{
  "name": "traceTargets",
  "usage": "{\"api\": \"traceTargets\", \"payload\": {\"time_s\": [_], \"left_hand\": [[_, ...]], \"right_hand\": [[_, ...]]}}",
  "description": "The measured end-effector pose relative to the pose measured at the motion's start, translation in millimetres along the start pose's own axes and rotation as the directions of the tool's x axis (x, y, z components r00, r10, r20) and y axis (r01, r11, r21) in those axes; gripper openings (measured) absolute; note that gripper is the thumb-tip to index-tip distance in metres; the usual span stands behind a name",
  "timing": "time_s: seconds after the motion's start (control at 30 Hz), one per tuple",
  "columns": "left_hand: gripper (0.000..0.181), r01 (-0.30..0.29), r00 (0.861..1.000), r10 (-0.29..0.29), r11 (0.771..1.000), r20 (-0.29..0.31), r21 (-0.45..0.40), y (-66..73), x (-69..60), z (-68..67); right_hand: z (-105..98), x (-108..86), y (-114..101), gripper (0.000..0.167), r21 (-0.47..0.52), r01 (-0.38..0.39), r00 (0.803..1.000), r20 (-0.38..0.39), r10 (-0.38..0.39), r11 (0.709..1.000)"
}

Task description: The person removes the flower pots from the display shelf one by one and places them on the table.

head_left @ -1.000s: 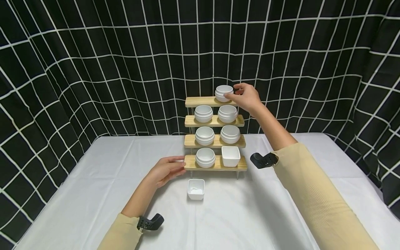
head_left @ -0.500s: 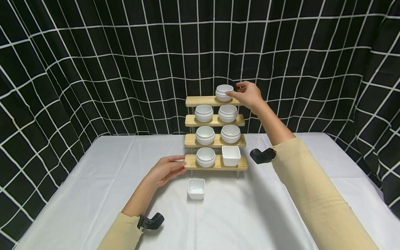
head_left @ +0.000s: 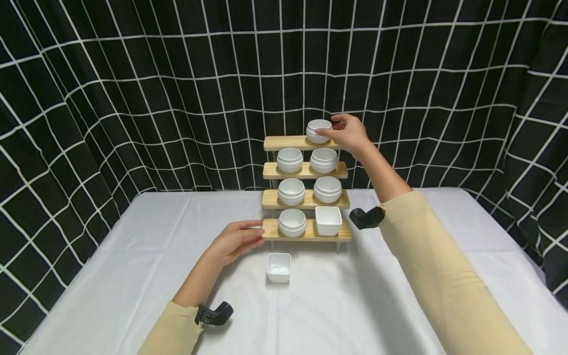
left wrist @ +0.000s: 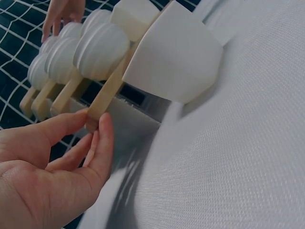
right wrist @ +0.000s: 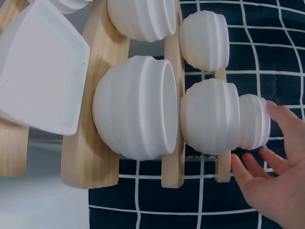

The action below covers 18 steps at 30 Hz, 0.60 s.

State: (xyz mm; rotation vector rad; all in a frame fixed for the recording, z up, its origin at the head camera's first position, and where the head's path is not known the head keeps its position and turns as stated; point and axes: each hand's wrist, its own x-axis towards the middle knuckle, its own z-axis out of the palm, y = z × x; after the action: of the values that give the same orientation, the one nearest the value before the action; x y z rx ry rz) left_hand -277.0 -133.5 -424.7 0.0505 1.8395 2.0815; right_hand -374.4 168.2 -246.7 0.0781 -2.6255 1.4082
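Note:
A four-tier display stand has light wooden shelves. My left hand (head_left: 237, 242) pinches the left end of the lowest shelf (left wrist: 102, 102) between thumb and fingers. On the top shelf (head_left: 284, 143), toward its right end, sits a round white bowl (head_left: 318, 131). My right hand (head_left: 350, 134) spans that bowl, thumb on one side and fingers on the other, as the right wrist view also shows. Two round bowls stand on each middle shelf. The lowest carries a round bowl (head_left: 292, 223) beside a square white bowl (head_left: 328, 221).
Another square white bowl (head_left: 278, 267) stands on the white tablecloth (head_left: 319, 305) in front of the stand. A black curtain (head_left: 199, 98) with a white grid hangs behind the table and along both sides.
My right hand drew slightly back from the top bowl, then came back in around it. The bowl looks almost unmoved. My left hand has stayed at the lowest shelf's end.

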Motion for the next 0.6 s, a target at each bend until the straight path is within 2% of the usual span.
{"api": "traceTargets", "payload": {"time_s": [0.6], "left_hand": [[0.048,0.006,1.0,-0.006,1.0,-0.01,0.011,0.4,-0.2,0.4]], "right_hand": [[10.6,7.3,-1.7,0.07,0.02,0.002,1.0,-0.004,-0.002,1.0]]}}
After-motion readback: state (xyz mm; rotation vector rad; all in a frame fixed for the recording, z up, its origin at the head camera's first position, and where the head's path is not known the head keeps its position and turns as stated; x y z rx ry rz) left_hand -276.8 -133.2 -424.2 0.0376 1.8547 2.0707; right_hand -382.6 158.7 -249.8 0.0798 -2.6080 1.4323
